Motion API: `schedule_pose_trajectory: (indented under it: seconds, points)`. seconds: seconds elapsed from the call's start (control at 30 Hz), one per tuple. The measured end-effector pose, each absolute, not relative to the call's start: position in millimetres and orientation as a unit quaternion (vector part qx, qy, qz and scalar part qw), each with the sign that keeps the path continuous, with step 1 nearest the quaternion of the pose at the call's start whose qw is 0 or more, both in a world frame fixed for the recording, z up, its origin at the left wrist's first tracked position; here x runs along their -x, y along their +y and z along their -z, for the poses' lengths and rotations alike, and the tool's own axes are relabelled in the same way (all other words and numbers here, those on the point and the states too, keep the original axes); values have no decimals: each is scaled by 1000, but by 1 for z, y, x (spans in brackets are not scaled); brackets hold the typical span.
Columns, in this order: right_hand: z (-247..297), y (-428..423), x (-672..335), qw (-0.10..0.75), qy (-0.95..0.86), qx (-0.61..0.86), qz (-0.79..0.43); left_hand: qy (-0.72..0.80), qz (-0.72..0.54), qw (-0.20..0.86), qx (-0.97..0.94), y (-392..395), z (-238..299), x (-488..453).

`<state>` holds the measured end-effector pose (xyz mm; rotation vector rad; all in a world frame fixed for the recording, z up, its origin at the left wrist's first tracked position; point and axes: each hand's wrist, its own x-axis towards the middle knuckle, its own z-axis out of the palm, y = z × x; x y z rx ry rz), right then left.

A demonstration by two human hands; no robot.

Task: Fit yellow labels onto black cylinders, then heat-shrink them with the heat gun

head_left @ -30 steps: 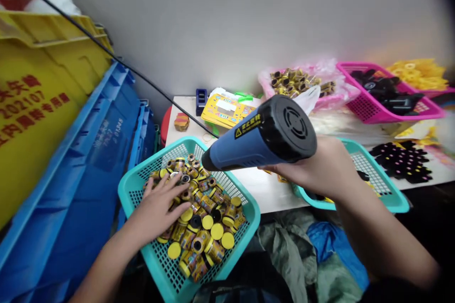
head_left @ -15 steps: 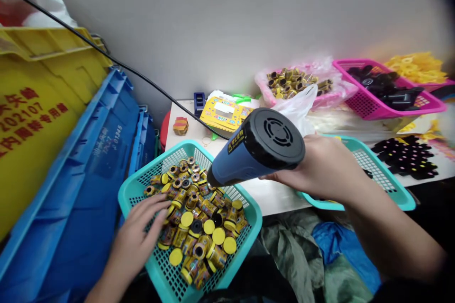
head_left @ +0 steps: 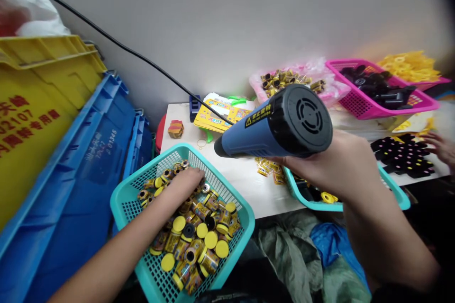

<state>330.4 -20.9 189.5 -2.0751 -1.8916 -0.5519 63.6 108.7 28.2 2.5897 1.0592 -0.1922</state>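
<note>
My right hand (head_left: pixel 337 161) is closed around a blue and black pistol-shaped power tool (head_left: pixel 263 125) with a round vented rear and a tapered nose pointing left. The nose hangs above the far right side of a turquoise basket (head_left: pixel 245 227). Small gold-patterned cylinders (head_left: pixel 208 260), many with yellow caps and some with black ends, fill this basket. My left hand (head_left: pixel 188 180) reaches over the pile and touches cylinders near the basket's far edge. Its fingertips point down and are mostly hidden, so its grip does not show.
Blue crates (head_left: pixel 81 175) and a yellow crate (head_left: pixel 39 99) flank the left. A black cable (head_left: pixel 142 59) crosses above. Yellow printed cards (head_left: pixel 213 116), a pink basket of black parts (head_left: pixel 362 102) and another turquoise basket (head_left: pixel 394 194) stand rightward. Another person's hand (head_left: pixel 442 147) is near black pieces (head_left: pixel 405 156).
My left hand has moved forward and right across the pile to the far side. The power tool has moved up and right, its nose now farther from the cylinders. Another person's hand has appeared at right.
</note>
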Motion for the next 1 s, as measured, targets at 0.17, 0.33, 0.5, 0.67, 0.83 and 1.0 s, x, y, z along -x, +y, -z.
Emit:
schedule_pose_trajectory:
  seconds: [0.17,0.33,0.5,0.67,0.83,1.0]
  points:
    - [-182,-23,-339,166,-660,710,179,383,103,121,-910,116,-20,-66]
    - [-176,-23,-344,179,-672,707,130,370,100,131,-914,119,-16,-53]
    - [-171,-20,-338,165,-695,690,119,360,71,134,-920,117,-16,-45]
    - [-169,-16,-325,151,-714,676,103,394,-69,129,-907,98,-36,-7]
    - [-174,-6,-307,153,-745,641,101,523,-189,104,-824,58,-42,63]
    - [-181,2,-293,129,-757,631,110,689,-261,81,-671,24,-16,102]
